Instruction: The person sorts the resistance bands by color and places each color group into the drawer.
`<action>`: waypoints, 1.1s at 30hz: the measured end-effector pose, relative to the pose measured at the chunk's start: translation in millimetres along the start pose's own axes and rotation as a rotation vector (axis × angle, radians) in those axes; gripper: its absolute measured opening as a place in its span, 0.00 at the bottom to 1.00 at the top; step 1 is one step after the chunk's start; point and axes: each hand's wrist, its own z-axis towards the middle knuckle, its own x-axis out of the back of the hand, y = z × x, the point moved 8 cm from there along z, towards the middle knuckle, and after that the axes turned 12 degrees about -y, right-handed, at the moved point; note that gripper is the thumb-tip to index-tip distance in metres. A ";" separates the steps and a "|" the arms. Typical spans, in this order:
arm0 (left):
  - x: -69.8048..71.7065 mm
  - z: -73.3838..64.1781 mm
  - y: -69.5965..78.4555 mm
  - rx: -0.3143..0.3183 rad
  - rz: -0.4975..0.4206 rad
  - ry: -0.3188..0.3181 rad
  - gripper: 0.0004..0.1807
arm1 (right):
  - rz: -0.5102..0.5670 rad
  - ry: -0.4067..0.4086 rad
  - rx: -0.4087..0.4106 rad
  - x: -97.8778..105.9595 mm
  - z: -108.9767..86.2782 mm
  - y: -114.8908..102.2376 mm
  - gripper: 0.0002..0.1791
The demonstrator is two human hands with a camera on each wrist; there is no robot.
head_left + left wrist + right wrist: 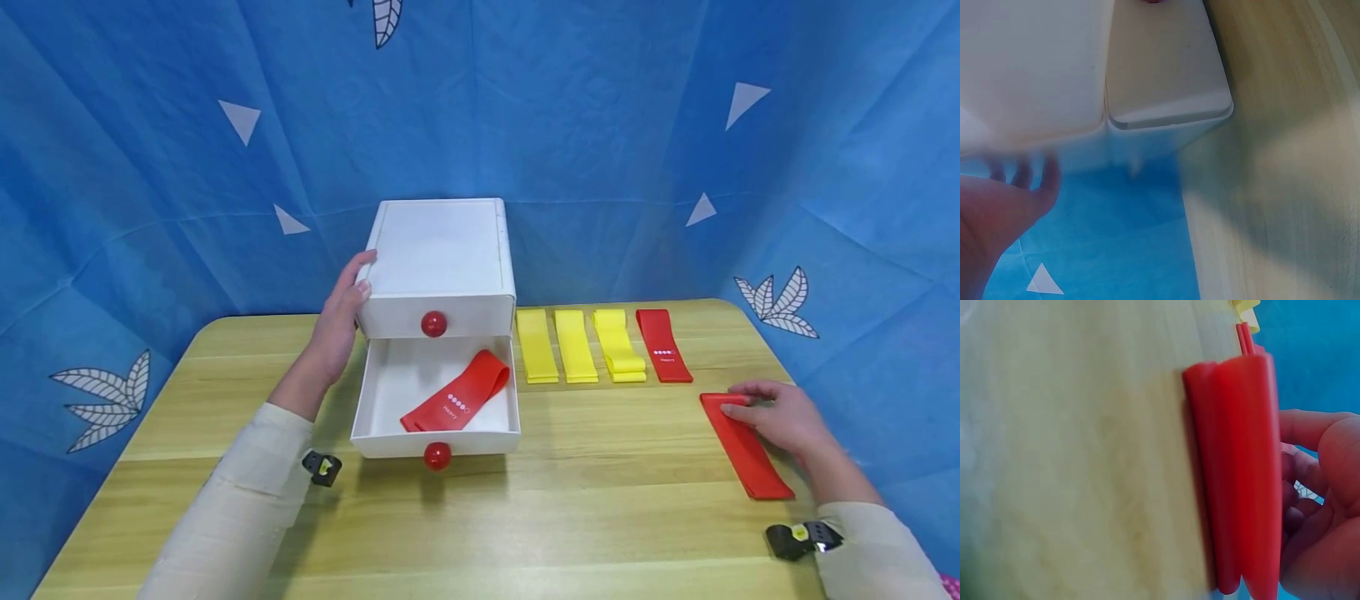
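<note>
A white two-drawer box (442,250) with red knobs stands on the table. My left hand (337,325) rests against its left side, fingertips at the top edge; the left wrist view shows the fingers (1022,172) along the wall. The lower drawer (382,375) is pulled out and holds a folded red resistance band (461,396) marked "Heavy". At the right, my right hand (787,421) pinches the far end of another red resistance band (750,458), thumb over it. In the right wrist view, this folded band (1244,469) hides the fingertips.
Three yellow bands (577,346) lie in a row right of the box, followed by a red band (665,346). A blue patterned cloth (600,150) hangs behind the wooden table (600,517). The upper drawer (480,317) is closed.
</note>
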 end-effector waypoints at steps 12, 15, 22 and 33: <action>0.0 -0.6 -2.0 0.023 0.010 0.002 0.30 | -0.008 0.054 0.054 0.2 -5.6 -6.7 0.26; -0.6 -0.8 -1.6 0.028 0.013 0.002 0.30 | -0.019 0.083 0.081 1.9 -8.0 -10.6 0.24; -0.6 -0.3 -1.2 0.037 0.017 0.008 0.31 | -0.042 0.133 0.137 7.1 -16.0 -24.1 0.20; -0.3 -1.4 -2.5 0.034 0.019 0.008 0.30 | -0.025 0.219 0.138 14.7 -32.8 -40.9 0.20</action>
